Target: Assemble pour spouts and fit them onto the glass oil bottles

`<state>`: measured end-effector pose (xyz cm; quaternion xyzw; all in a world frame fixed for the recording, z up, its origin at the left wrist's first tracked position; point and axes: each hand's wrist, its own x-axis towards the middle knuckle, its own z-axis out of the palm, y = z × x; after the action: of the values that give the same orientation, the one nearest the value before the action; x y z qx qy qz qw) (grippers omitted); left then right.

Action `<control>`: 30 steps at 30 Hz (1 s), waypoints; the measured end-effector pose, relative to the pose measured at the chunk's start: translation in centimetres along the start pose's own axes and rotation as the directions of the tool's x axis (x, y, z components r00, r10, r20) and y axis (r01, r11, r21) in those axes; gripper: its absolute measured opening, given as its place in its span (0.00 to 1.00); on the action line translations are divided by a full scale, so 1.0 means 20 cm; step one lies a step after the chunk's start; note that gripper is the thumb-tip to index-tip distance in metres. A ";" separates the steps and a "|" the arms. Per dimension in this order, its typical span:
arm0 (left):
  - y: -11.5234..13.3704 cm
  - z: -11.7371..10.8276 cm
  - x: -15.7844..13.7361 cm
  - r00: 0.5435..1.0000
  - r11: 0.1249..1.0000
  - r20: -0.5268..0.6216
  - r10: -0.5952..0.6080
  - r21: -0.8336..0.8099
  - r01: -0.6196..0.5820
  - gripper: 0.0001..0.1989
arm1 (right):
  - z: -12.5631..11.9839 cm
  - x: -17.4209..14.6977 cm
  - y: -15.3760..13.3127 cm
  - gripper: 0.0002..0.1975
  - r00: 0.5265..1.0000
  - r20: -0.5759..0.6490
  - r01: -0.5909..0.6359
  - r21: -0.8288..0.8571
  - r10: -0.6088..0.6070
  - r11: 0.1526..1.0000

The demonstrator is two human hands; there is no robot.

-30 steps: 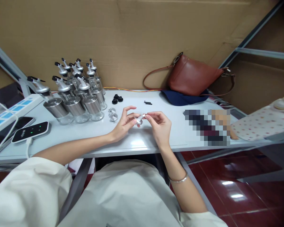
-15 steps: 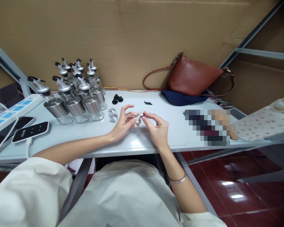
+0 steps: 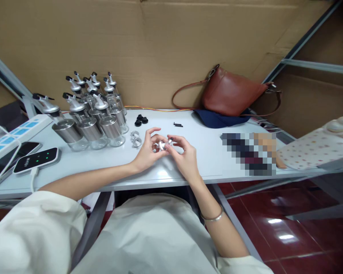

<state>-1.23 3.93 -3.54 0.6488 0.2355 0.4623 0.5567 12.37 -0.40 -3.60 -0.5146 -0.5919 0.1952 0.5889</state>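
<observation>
Between my hands is a small silver pour spout with a black tip, partly covered by fingers. My left hand is closed on its left side with thumb and fingers, the index finger raised. From the right, my right hand grips the same spout, thumb in front and fingers behind. Just left of my left hand, silver spout parts lie on the table. Black stoppers sit in a small cluster behind them. A few thin black pieces lie beyond my hands.
Several glass and steel oil bottles with pour spouts stand at left. Near them are a power strip and a black-and-white device. A brown bag rests on a dark blue cap at back right. A pixelated patch covers something at right.
My right hand has shifted left, closer to my left hand, and its fingers now reach further around the spout. The spout has turned and moved slightly left and down.
</observation>
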 end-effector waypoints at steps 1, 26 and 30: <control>0.00 0.00 0.00 1.000 1.000 0.005 0.006 -0.002 -0.006 0.31 | 0.00 0.00 0.00 0.11 1.000 -0.005 -0.003 0.000 0.003 1.000; -0.02 -0.05 0.06 0.962 0.954 -0.060 -0.267 -0.157 0.255 0.28 | -0.02 0.00 0.00 0.06 0.961 0.002 0.276 -0.117 -0.277 0.954; 0.00 -0.04 0.04 0.960 0.963 0.163 -0.229 -0.106 0.248 0.28 | -0.02 0.00 -0.02 0.04 0.952 -0.002 0.304 -0.128 -0.307 0.944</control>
<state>-1.45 5.01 -3.24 0.6122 0.2402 0.3559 0.6640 12.62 -0.65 -3.16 -0.4551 -0.6690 0.0579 0.5847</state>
